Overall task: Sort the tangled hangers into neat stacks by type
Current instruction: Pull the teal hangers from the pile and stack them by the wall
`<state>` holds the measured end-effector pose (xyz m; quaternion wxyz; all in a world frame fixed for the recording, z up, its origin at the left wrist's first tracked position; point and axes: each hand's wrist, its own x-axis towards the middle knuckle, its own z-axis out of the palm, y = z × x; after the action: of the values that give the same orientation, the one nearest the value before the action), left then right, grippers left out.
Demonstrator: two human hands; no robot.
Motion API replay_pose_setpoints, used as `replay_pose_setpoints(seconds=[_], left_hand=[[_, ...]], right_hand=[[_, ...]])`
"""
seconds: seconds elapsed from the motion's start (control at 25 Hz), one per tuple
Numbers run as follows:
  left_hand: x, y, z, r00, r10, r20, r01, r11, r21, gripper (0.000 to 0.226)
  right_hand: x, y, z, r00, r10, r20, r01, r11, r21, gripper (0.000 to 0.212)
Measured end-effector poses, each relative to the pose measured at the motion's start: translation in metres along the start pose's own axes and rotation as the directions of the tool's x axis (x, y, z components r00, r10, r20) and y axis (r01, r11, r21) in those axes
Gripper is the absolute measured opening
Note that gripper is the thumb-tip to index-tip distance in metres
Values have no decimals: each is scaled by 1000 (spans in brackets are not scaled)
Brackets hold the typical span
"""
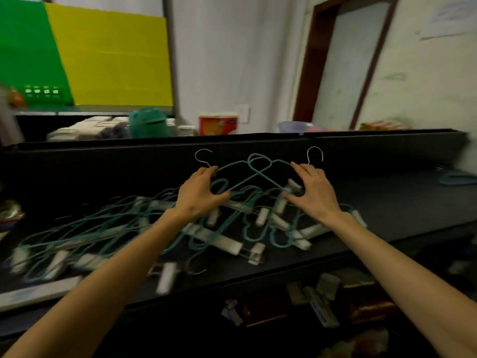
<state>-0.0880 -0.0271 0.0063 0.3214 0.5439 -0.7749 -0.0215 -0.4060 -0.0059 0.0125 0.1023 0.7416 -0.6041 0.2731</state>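
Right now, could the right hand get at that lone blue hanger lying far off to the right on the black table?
Probably yes. The right hand is spread over the tangled pile, seemingly holding nothing, and bare black table lies between it and the blue hanger. Nothing shows in the way, though it looks like a stretch sideways.

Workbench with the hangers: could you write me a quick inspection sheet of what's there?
Surface: dark table.
Job's things: tangled pile of teal wire hangers and white clip hangers; no stacks visible.
Clutter: loose clips on the lower shelf.
Hands: left hand and right hand reach onto the pile, fingers spread; grip unclear.
Cables: nothing seen.
Surroundings: green and yellow panels, doorway.
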Motion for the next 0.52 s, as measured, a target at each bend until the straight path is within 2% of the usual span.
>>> replay_pose_setpoints(seconds=[0.12, 0.24, 0.4, 0.52], left_hand=[[48, 99, 80, 990, 127, 53, -126, 992, -22, 87], [88, 214, 164, 971, 219, 98, -218, 976, -15, 87], [132, 352, 262, 930, 342, 134, -350, 936, 36, 87], [162, 438, 323, 889, 400, 222, -418, 907, 41, 88]], right_hand=[[-36, 113, -37, 993, 100, -56, -105, 990, -91, 88], [-71, 237, -77, 976, 208, -67, -214, 972, -100, 85], [-113, 390, -120, 937, 347, 50, -341, 934, -106, 92], [-133, 487, -147, 906, 411, 96, -397, 907, -139, 99]])
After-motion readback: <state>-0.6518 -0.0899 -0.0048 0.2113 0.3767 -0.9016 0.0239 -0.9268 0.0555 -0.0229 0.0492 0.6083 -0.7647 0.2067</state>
